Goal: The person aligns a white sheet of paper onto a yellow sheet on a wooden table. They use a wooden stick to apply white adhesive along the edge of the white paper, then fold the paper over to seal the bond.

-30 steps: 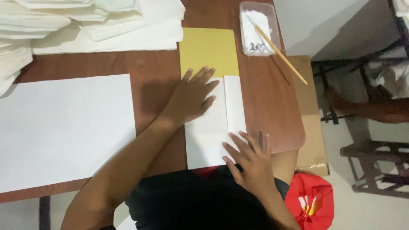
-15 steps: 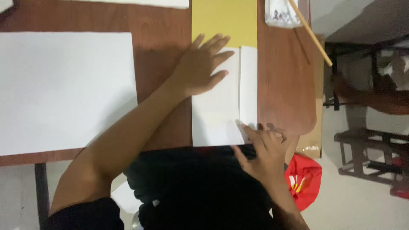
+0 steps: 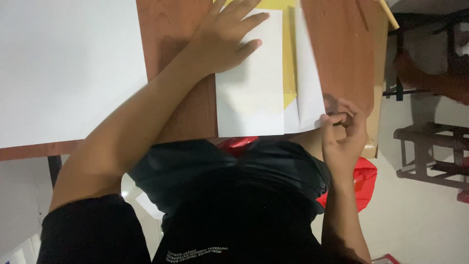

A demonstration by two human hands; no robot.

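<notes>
yellow sheet (image 3: 289, 73) mostly hidden under the white paper (image 3: 251, 93); left hand (image 3: 222, 41) flat, released; right hand (image 3: 342, 129) now pinches its lifted flap.

Reddish-brown wooden table (image 3: 342, 54) with cardboard-coloured edge on right. Pale floor (image 3: 420, 215) beyond. Dark wooden bench (image 3: 432, 146) at right, second dark furniture piece (image 3: 430, 54) above it, blurred. Light soft, dim.

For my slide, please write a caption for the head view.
Left hand flat on folded white paper, right hand pinching its flap, above a wooden table.
</notes>
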